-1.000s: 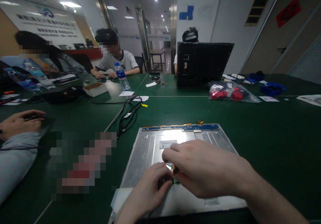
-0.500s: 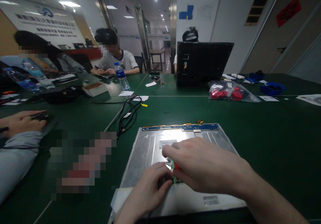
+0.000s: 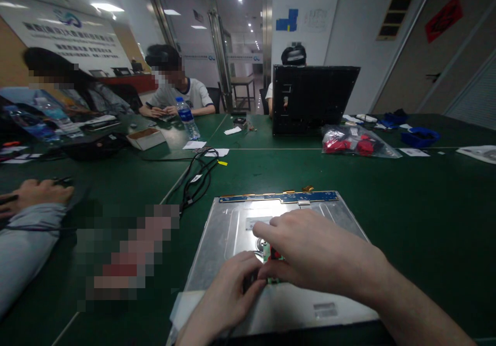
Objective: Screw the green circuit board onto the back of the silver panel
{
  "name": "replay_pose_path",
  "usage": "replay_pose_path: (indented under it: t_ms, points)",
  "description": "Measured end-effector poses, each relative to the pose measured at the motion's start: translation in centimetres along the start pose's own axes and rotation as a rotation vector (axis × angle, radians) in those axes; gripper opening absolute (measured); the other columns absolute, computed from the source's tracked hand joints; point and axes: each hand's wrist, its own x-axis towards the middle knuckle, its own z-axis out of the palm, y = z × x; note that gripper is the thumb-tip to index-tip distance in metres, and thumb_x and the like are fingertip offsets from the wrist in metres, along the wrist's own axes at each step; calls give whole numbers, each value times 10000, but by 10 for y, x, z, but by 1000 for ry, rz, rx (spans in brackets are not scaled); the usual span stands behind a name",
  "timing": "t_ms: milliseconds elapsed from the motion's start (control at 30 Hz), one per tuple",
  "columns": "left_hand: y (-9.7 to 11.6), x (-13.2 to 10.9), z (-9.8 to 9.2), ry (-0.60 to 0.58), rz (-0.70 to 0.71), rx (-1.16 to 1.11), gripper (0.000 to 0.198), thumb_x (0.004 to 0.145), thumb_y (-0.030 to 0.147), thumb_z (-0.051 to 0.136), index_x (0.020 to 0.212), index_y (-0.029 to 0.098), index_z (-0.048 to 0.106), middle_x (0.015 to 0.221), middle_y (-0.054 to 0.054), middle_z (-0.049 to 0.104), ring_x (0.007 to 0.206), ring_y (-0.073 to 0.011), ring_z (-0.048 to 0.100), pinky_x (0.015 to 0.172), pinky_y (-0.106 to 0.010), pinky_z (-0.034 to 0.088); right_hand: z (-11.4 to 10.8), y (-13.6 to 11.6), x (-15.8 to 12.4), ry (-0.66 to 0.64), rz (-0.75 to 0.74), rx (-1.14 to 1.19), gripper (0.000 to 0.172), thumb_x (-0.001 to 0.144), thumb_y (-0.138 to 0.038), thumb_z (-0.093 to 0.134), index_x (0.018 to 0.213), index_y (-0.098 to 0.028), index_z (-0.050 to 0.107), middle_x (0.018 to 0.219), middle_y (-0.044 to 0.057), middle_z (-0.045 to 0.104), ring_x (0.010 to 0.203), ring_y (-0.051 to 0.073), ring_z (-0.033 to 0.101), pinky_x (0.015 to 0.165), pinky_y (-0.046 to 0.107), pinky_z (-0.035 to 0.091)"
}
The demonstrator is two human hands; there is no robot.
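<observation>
In front of me lies a flat silver display panel (image 3: 220, 240), back side up, with a narrow blue circuit strip (image 3: 318, 196) along its far edge. Both hands meet over a small green circuit board (image 3: 266, 252) on the panel, and they cover most of it. My right hand (image 3: 310, 250) comes over from the right with bent fingers, closed on a small red and black object (image 3: 275, 253) whose kind I cannot make out. My left hand (image 3: 236, 284) is curled at the board's left side, thumb and fingers pinched together. What sits between them is hidden.
Black cables (image 3: 203, 181) lie beyond the panel's left corner. A co-worker's sleeve (image 3: 31, 253) and hand are at the left. Farther off stand a black monitor (image 3: 313, 100), a plastic bag with red items (image 3: 356, 142), a water bottle (image 3: 188, 119) and an open box (image 3: 146, 138). Other people sit opposite.
My right hand's fingers have shifted slightly, uncovering a round mark on the panel and more of the red and black object. My left hand stays nearly still. The co-worker's hand at left has changed pose.
</observation>
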Motion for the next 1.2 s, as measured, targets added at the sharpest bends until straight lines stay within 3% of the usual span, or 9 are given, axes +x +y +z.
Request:
replay_pose_path:
  t_ms: [200,433,633,933,1200]
  points:
    - [-4,-2,2,33,-6,11,125,879,182,540,917,208,656,900,-37,694,872,-217,632,785,-294,467,1,0,4,30,21,-64,155,949,-331,577,918,-192,638,709,14,667,583,158,565,497,282,221]
    - [2,0,0,33,-35,-15,93,850,166,547,804,199,621,895,-30,699,870,-216,622,780,-297,448,-4,-3,0,3,-34,7,96,906,-235,588,971,-166,594,796,35,654,638,157,553,518,273,288]
    - [0,-1,1,17,-67,10,105,836,149,533,815,189,629,904,-42,688,880,-225,619,781,-305,442,-4,-3,-3,-18,-100,38,130,867,-204,596,988,-171,559,869,47,648,685,164,554,536,274,320]
    - [1,-1,0,25,26,4,121,914,253,533,879,205,638,915,-33,686,880,-218,616,786,-298,448,1,1,-1,11,-11,21,174,878,-302,654,987,-186,582,747,13,646,621,164,556,504,266,240]
    - [-2,-2,1,31,-14,-10,100,873,179,542,812,195,618,909,-37,690,879,-220,620,785,-302,444,-3,-2,-1,-10,-18,15,115,900,-238,588,994,-173,584,756,18,643,600,147,535,500,266,261]
